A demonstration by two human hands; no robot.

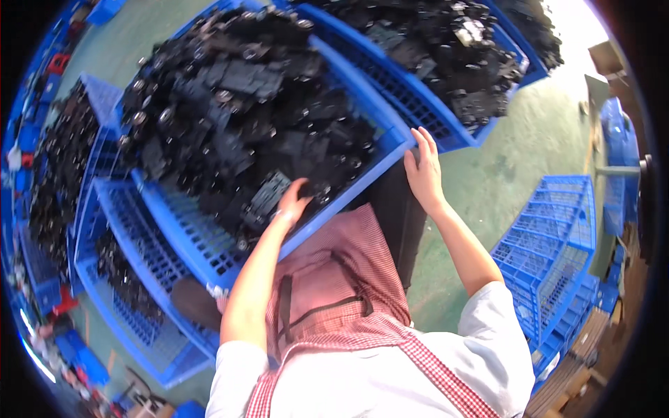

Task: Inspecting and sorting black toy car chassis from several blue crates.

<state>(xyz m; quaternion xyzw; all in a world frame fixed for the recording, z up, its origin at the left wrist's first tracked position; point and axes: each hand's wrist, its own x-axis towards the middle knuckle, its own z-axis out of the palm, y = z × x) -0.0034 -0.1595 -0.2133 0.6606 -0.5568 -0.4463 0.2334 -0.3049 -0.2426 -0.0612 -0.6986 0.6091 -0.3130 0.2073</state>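
A large blue plastic crate [341,202] heaped with small black plastic parts [230,139] stands tilted in front of me. My left hand [294,203] reaches over its near rim and rests at the parts, fingers apart, beside a grey ribbed piece [270,193]. Nothing shows in that hand, though its underside is hidden. At the crate's right corner, my right hand [426,172] lies against the rim with its fingers stretched out and holds nothing visible. Several parts in the heap carry shiny round metal bits.
More blue crates of black parts stand close by: one at the far right [397,56], one at the left [103,150] and one at the lower left [174,369]. Stacked blue baskets [547,244] sit at right on the green floor [481,188]. Cardboard [605,58] lies beyond.
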